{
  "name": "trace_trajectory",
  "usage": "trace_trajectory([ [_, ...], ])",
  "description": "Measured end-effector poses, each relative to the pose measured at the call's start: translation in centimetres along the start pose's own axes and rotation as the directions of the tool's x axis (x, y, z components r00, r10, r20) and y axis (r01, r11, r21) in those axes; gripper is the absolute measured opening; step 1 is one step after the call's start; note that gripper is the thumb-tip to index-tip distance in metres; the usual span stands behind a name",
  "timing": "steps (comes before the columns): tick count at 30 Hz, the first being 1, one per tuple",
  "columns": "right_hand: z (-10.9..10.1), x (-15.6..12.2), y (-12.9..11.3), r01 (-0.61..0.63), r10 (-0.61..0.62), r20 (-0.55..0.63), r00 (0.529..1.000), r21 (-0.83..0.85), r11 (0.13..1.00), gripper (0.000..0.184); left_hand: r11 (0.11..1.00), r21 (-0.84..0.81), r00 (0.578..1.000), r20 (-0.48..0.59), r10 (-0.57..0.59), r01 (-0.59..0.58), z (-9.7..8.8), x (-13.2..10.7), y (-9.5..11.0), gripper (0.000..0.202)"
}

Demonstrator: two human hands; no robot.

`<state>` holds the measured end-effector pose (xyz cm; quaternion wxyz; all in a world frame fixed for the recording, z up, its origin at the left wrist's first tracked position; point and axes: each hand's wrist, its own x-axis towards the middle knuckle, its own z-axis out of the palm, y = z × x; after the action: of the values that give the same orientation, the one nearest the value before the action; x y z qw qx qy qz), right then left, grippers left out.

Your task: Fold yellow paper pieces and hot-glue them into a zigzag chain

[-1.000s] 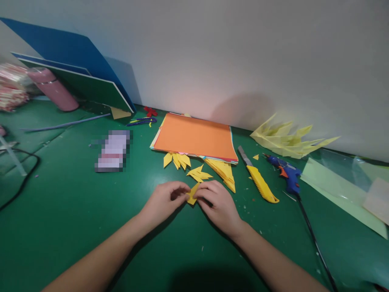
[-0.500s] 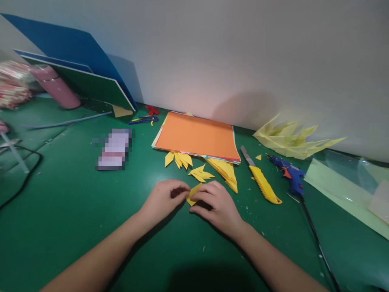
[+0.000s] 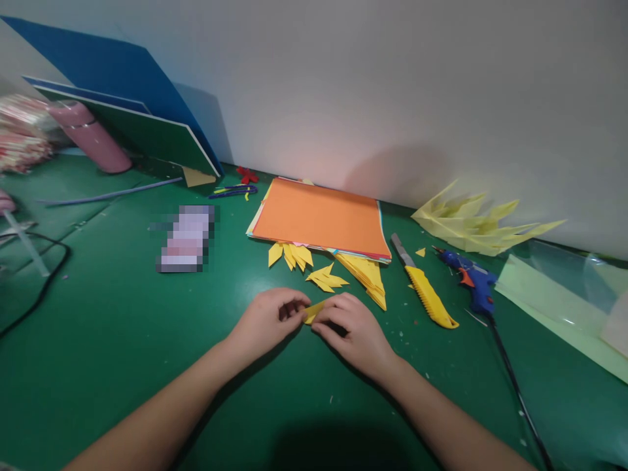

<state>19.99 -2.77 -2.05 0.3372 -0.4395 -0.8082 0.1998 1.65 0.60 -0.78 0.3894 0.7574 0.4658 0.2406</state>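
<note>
A small piece of yellow paper (image 3: 312, 314) is pinched between both hands, low over the green table. My left hand (image 3: 271, 318) grips its left end with thumb and fingers. On the other end, my right hand (image 3: 354, 330) has its fingers closed, hiding part of the paper. Just beyond the hands lie two clusters of folded yellow paper pieces, one fanned out (image 3: 290, 255) and one loosely heaped (image 3: 326, 279). A stack of yellow paper triangles (image 3: 366, 273) pokes out from under the orange sheets (image 3: 321, 216).
To the right are a yellow utility knife (image 3: 428, 297), a blue glue gun (image 3: 475, 284) with a black cord, and a spiky pale-yellow paper form (image 3: 485, 226). At left lie a blurred-out phone (image 3: 186, 239), a pink bottle (image 3: 95, 140) and leaning boards (image 3: 122, 131).
The yellow paper between my hands now shows as a narrower strip, where before it looked like a wider diamond. My right-hand fingers have shifted slightly on it.
</note>
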Motion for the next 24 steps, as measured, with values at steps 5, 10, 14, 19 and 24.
trace_trajectory([
  [5,0.07,0.06,0.00,-0.044,0.043,0.016,0.999,0.031,0.999,0.008,1.000,0.011,0.999,0.033,-0.010,0.009,-0.18,0.03,0.00,0.016],
  [10,0.07,0.11,-0.05,-0.032,0.031,0.031,0.999,0.020,0.999,0.011,0.999,0.048,0.999,0.046,0.001,-0.003,-0.18,-0.02,0.04,0.015],
  [14,0.06,0.01,-0.13,-0.045,0.044,0.018,0.999,0.034,0.998,0.007,0.999,0.049,0.999,0.040,0.007,-0.009,-0.08,-0.12,-0.05,0.014],
  [19,0.08,-0.07,-0.13,-0.038,0.038,0.007,0.999,0.038,0.999,0.011,0.998,0.054,0.999,0.048,0.020,-0.023,0.05,-0.15,-0.21,0.015],
  [24,0.09,0.01,-0.19,-0.060,0.059,0.026,0.998,0.027,0.998,0.013,0.997,0.061,0.998,0.045,0.039,-0.041,0.21,-0.09,-0.35,0.014],
])
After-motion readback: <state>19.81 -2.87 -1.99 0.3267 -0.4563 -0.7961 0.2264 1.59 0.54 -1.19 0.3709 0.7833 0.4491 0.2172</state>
